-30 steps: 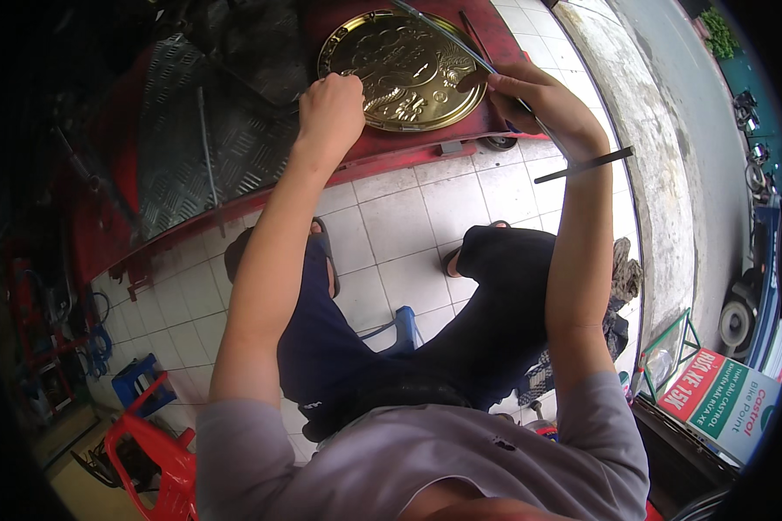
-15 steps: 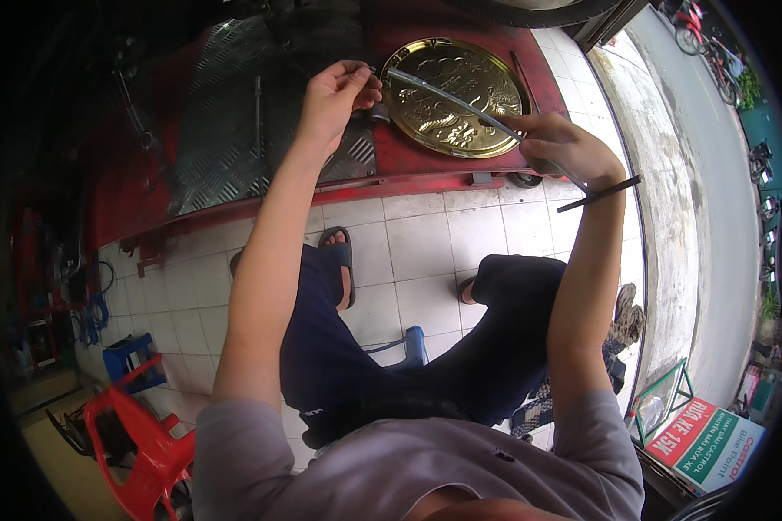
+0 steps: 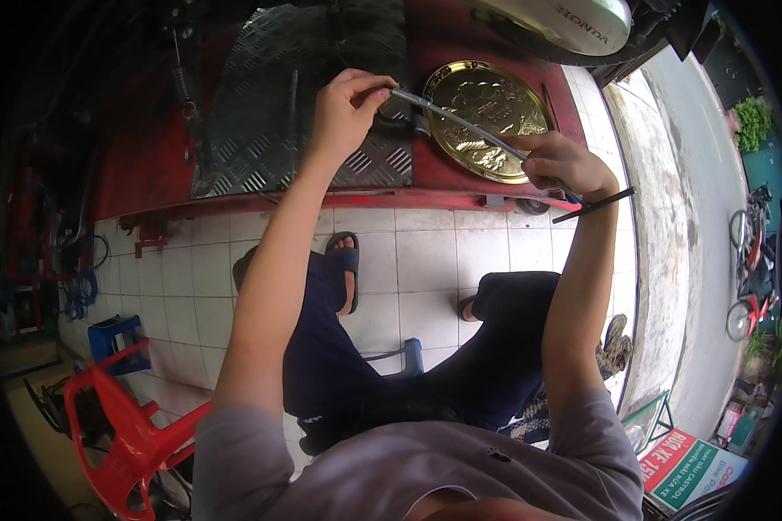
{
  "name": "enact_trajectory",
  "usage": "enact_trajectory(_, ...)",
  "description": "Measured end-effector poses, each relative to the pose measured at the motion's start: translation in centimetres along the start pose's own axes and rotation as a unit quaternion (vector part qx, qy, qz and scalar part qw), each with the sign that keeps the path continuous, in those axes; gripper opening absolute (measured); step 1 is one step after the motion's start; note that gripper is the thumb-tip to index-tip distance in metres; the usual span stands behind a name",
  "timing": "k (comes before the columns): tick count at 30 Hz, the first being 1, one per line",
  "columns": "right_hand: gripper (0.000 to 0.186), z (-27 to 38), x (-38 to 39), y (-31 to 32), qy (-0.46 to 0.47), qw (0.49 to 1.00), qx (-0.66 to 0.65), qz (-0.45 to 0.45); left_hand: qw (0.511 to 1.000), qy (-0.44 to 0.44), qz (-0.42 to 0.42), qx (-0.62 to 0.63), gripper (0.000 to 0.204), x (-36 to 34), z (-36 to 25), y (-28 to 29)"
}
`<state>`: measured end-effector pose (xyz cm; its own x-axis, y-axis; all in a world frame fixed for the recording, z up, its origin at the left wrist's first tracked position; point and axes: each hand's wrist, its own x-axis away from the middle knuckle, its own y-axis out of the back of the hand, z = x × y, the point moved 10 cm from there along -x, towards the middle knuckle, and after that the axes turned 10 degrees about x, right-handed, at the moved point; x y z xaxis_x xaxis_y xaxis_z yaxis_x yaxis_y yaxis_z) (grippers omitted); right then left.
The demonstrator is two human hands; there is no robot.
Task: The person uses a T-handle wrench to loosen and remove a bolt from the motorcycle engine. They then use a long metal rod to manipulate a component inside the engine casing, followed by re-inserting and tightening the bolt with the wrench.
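A long silvery T-handle wrench (image 3: 465, 123) slants across in front of me, its black crossbar at my right wrist. My right hand (image 3: 566, 165) is closed around the shaft near that crossbar. The fingertips of my left hand (image 3: 347, 111) are pinched at the far end of the wrench; whether a small part is between them is hidden. Behind the shaft, a round golden embossed tray (image 3: 495, 174) lies on the red platform (image 3: 419, 161). A dark, rounded metal part (image 3: 397, 126) rests beside the tray, partly covered by my left hand.
A dark diamond-plate sheet (image 3: 261, 113) covers part of the platform. At upper right is part of a motorbike (image 3: 573, 22) with its tyre. A red plastic chair (image 3: 117, 434) and a blue stool (image 3: 117, 339) stand at left on white tiles. The street (image 3: 712, 174) runs along the right.
My left fingers have come to the end of the wrench, where a gap showed before. The view has shifted, and more of the motorbike shows at the top right.
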<state>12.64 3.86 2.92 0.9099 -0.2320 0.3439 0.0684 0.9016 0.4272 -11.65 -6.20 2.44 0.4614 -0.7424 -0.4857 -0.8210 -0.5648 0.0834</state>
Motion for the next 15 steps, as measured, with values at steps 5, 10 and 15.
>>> enact_trajectory(5,0.047,0.3,-0.7,-0.4,0.021,1.0,-0.014,0.002,0.996,-0.006,-0.041,-0.078,0.016,0.0,-0.8,0.5)
enact_trajectory(10,0.047,1.0,-1.3,-0.5,0.041,0.999,-0.009,-0.003,0.991,-0.017,-0.08,-0.107,0.018,0.1,-1.3,0.9)
enact_trajectory(15,0.048,1.4,-0.6,-0.6,0.054,0.997,-0.041,-0.029,0.993,0.02,-0.117,0.004,0.018,-0.1,0.9,0.9)
